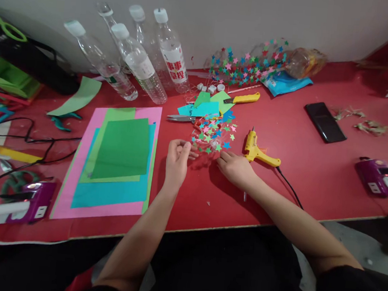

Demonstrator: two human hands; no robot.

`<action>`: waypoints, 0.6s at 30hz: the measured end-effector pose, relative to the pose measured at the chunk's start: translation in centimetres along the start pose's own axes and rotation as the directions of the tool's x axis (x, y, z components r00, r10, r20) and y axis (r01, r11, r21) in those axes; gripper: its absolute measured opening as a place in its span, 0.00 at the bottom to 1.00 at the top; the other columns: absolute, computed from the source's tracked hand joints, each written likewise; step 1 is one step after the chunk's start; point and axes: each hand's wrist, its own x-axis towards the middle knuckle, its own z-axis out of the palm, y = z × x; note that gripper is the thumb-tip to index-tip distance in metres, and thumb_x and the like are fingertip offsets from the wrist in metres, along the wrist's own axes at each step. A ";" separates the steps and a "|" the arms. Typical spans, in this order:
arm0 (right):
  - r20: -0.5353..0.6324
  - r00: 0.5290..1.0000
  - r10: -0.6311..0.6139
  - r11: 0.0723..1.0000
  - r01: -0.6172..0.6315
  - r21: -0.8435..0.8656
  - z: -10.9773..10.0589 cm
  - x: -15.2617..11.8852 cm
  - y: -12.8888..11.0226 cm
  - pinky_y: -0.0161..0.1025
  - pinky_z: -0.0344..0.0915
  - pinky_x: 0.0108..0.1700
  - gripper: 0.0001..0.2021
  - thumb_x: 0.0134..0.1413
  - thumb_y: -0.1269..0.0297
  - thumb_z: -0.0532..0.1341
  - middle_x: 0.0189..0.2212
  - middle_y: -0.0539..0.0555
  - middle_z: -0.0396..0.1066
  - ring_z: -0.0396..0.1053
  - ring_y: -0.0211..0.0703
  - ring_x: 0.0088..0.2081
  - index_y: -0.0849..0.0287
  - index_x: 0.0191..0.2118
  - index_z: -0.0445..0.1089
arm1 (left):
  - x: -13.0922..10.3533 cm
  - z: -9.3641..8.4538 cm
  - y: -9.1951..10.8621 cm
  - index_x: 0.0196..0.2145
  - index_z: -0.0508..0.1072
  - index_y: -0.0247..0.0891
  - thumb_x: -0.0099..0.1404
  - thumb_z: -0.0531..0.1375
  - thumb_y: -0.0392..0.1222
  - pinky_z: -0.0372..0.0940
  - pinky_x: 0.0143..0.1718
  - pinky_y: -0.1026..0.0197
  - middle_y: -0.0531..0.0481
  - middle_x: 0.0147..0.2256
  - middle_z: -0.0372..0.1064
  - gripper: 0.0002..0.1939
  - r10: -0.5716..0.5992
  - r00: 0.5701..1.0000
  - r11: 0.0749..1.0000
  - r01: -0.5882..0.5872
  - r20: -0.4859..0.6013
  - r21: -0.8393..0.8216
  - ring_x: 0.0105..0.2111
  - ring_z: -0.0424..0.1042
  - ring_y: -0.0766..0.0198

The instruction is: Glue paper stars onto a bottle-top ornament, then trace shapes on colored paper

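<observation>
I observe the left hand (177,162) and right hand (235,168) set apart from each other at the near side of a bundle of coloured paper stars (218,133), which lies mid-surface (190,216). Fingers on both are bent; I cannot tell whether either grips any part of the bundle. I record a yellow glue gun (251,150) just beyond the right hand, scissors (183,118) behind the left, and stacked paper sheets (123,150) further left.
</observation>
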 end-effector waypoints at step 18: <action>-0.160 0.987 -0.010 0.952 0.058 0.299 -0.7 -0.7 0.2 0.36 0.58 0.34 0.11 0.61 0.70 0.53 0.32 0.58 0.72 0.66 0.41 0.34 0.63 0.34 0.73 | -0.7 -0.4 0.2 0.36 0.61 0.40 0.65 0.58 0.50 0.63 0.26 0.68 0.55 0.29 0.66 0.12 -0.004 0.989 1.000 0.000 -0.149 -0.024 0.23 0.67 0.72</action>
